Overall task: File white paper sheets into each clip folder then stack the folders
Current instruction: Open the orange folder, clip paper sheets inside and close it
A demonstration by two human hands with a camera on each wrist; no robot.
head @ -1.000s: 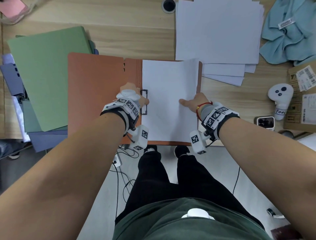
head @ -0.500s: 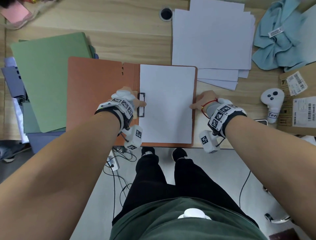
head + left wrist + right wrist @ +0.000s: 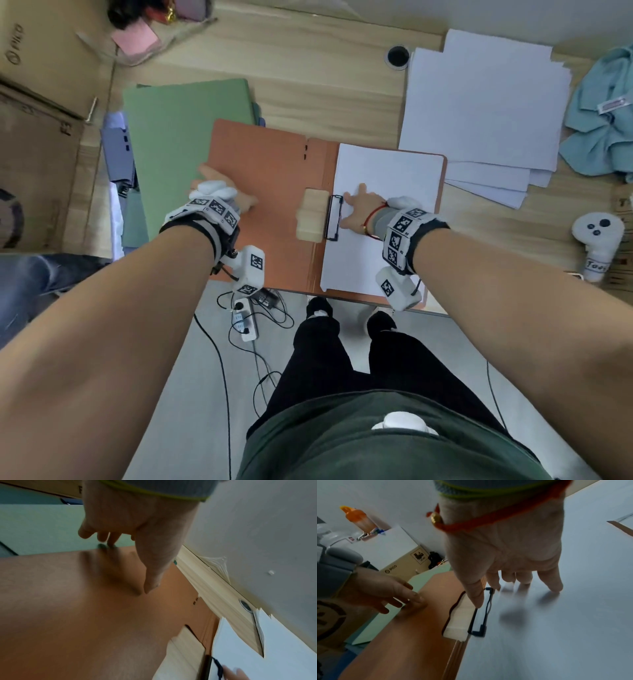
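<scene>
An orange clip folder (image 3: 270,171) lies open on the wooden desk, with a white sheet (image 3: 394,178) on its right half under the black clip (image 3: 334,219). My right hand (image 3: 359,212) presses flat on that sheet (image 3: 556,628), fingers spread, thumb at the clip (image 3: 481,615). My left hand (image 3: 219,192) reaches to the left edge of the orange cover (image 3: 85,615). Its fingers (image 3: 102,535) touch the edge and its thumb rests on top. A green folder (image 3: 178,137) lies just left, over purple ones.
A loose stack of white sheets (image 3: 479,102) lies at the back right, beside a blue cloth (image 3: 603,130). A white controller (image 3: 597,236) sits at the right edge. Cardboard boxes (image 3: 41,137) stand at the left. The folder's near edge meets the desk's front edge.
My left hand left the clip and moved left to the orange cover's outer edge. My right hand slid from the sheet's right edge across to the clip side.
</scene>
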